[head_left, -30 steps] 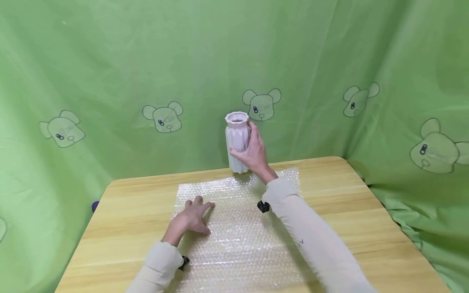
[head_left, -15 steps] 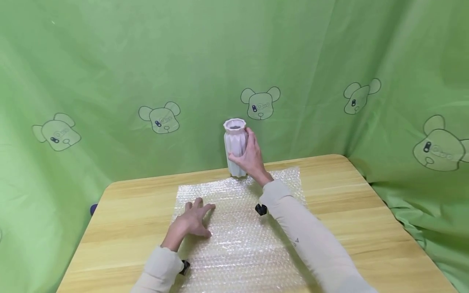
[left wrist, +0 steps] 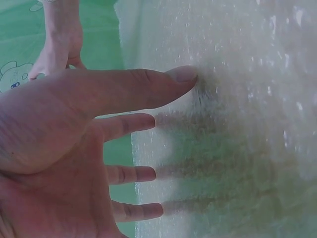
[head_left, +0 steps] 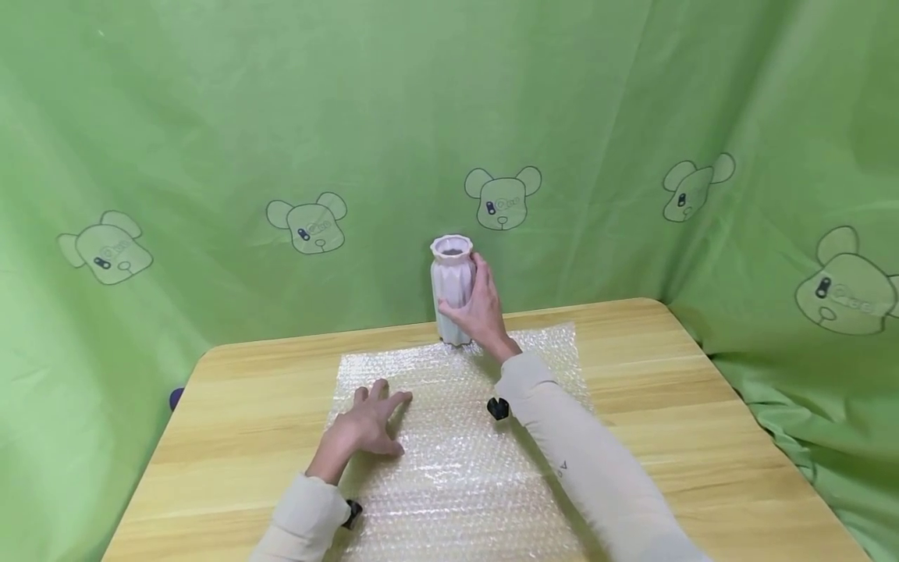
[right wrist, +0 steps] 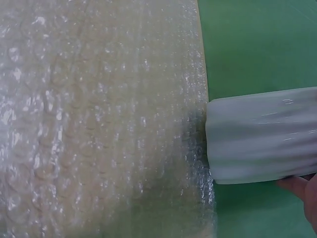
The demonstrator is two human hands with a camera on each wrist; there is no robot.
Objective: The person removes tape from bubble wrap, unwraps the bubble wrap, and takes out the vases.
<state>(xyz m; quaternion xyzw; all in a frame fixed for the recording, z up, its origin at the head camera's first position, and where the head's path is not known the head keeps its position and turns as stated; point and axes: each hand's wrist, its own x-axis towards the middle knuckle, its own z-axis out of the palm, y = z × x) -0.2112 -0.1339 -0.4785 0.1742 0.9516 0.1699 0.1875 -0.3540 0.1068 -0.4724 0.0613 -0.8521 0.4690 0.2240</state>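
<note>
A white fluted vase (head_left: 451,285) with a scalloped rim stands upright at the far edge of a bubble wrap sheet (head_left: 463,476). My right hand (head_left: 481,312) grips it round its right side, thumb across the front. In the right wrist view the vase's lower body (right wrist: 262,136) meets the wrap's edge, with only part of the hand (right wrist: 307,196) showing. Over the left part of the sheet, my left hand (head_left: 365,425) lies with its fingers spread. The left wrist view shows that hand's thumb and fingertips (left wrist: 144,173) touching the wrap, nothing held.
The bubble wrap lies flat on a wooden table (head_left: 232,421) with rounded far corners. A green curtain (head_left: 393,117) printed with bear heads hangs behind and at both sides. A small purple thing (head_left: 176,398) shows beyond the table's left edge.
The vase has come down in my right hand, its base now at the far edge of the wrap. My left hand has stayed in place on the sheet.
</note>
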